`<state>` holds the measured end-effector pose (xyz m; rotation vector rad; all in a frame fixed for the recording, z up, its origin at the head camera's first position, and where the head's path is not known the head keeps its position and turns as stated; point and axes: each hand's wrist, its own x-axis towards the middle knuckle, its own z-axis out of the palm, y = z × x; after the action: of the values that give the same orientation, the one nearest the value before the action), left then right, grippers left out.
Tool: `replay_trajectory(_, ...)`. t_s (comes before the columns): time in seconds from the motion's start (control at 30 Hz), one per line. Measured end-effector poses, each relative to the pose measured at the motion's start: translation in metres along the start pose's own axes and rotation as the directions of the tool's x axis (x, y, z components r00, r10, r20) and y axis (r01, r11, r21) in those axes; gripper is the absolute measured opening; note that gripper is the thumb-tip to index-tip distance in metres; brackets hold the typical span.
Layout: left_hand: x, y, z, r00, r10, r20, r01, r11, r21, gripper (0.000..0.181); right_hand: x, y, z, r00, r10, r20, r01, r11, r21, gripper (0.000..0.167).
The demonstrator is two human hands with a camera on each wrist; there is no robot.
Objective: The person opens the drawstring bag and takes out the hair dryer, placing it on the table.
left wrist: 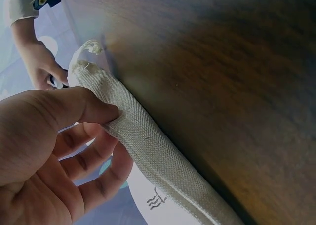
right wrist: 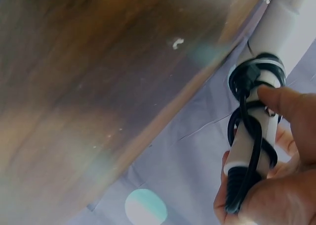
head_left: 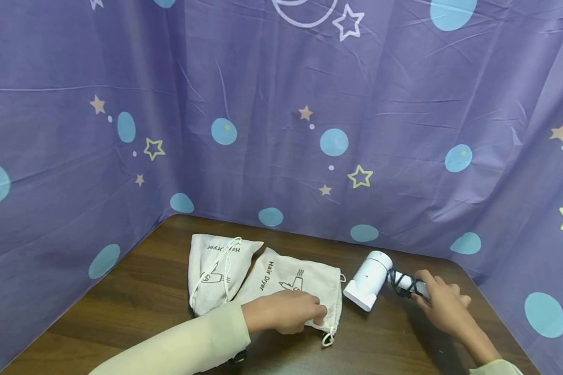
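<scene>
A white hair dryer (head_left: 369, 278) lies at the right of the table, its black cord (right wrist: 253, 131) wound around the handle. My right hand (head_left: 444, 306) grips that handle, with the thumb lying along it near the cord in the right wrist view. A pale drawstring bag (head_left: 320, 278) printed "Hair Dryer" lies just left of the dryer. On its near side my left hand (head_left: 286, 311) pinches the cloth edge; the left wrist view shows thumb and fingers on the woven hem (left wrist: 143, 131). Whether anything is inside this bag, I cannot tell.
A second printed drawstring bag (head_left: 218, 265) lies at the left, its white cord across the front and partly beside the first bag. Behind the brown wooden table (head_left: 122, 317) hangs a purple curtain (head_left: 272, 156) with stars and blue spots.
</scene>
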<state>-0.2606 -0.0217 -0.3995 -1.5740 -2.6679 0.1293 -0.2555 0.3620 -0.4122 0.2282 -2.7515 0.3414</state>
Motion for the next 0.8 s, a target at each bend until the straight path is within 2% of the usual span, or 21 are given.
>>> replay_trajectory(0.17, 0.0, 0.0, -0.001, 1.0, 0.004, 0.005, -0.004, 1.0, -0.002, 0.037, 0.005, 0.008, -0.002, 0.99, 0.138, 0.006, -0.138, 0.99, 0.016, 0.045)
replay_trajectory(0.3, 0.0, 0.0, -0.001, 1.0, 0.003, 0.004, -0.003, 1.0, -0.006, 0.037, 0.013, 0.01, -0.001, 0.96, 0.279, 0.007, -0.278, 0.957, 0.076, 0.047)
replay_trajectory(0.47, 0.0, -0.001, 0.001, 1.0, 0.005, -0.008, -0.005, 1.0, -0.017, 0.038, 0.023, 0.016, 0.001, 0.901, 0.434, -0.019, -0.428, 0.893, 0.139, 0.047)
replay_trajectory(0.67, -0.001, -0.002, 0.0, 1.0, 0.012, -0.009, -0.012, 0.999, -0.035, 0.038, 0.03, 0.024, 0.002, 0.824, 0.567, -0.024, -0.552, 0.811, 0.194, 0.048)
replay_trajectory(0.73, -0.001, -0.003, -0.001, 1.0, 0.019, -0.012, -0.02, 0.999, -0.037, 0.037, 0.032, 0.027, 0.002, 0.793, 0.61, -0.012, -0.595, 0.777, 0.205, 0.048)
replay_trajectory(0.8, -0.001, -0.003, -0.001, 1.0, 0.025, -0.016, -0.025, 0.999, -0.037, 0.037, 0.034, 0.031, 0.002, 0.752, 0.659, 0.006, -0.645, 0.733, 0.216, 0.049)
